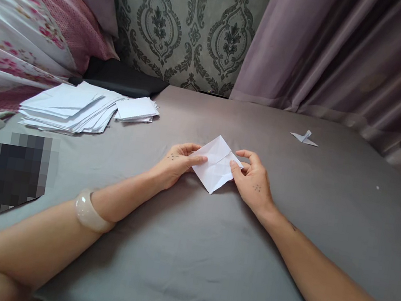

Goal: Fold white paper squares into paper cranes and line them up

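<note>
A small white sheet of folded paper, turned like a diamond with crease lines across it, is held up between both hands over the grey cloth. My left hand pinches its left corner, thumb on top and fingers behind. At the right corner, my right hand grips the paper between thumb and fingers, with the index finger raised along the upper right edge. Part of the fingers is hidden behind the paper. A pale bangle circles my left forearm.
A large pile of white paper sheets lies at the back left, with a smaller stack of paper beside it. A folded paper figure rests at the back right. Behind are a black item and purple curtains.
</note>
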Available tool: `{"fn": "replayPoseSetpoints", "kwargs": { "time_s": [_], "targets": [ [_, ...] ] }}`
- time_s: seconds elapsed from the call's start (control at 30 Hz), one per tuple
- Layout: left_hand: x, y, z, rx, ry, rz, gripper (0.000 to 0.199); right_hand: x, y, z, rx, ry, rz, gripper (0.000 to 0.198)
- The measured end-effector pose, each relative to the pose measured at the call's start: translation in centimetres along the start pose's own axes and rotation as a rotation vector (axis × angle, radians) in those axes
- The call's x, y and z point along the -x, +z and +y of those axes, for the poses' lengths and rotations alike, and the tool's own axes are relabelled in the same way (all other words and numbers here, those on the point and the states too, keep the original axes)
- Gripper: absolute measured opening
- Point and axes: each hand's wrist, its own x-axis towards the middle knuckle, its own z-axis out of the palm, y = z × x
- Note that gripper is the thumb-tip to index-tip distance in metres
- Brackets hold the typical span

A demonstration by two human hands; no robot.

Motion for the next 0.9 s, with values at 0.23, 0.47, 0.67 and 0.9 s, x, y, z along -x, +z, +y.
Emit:
{"fn": "replayPoseSetpoints", "kwargs": {
  "time_s": [0.23,0.47,0.67,0.9],
  "targets": [
    [0.1,-0.4,0.0,-0.362,0.148,0.132,0.040,0.3,-0.2,-0.6,0.265,-0.055,-0.054,0.012],
    [-0.5,-1.5,-0.4,-0.710,0.289,0.251,0.031,0.6,0.0,-0.4,0.409,-0.190,-0.195,0.026],
    [0.5,-1.0,0.1,-1.112,0.490,0.295,0.025,0.8,-0.1,-0.1,0.496,-0.206,-0.233,0.030],
    [1.9,0.5,0.3,-1.400,0.659,-0.122,0.032,0.7,-0.2,-0.1,0.503,-0.186,-0.215,0.024]
  ]
}}
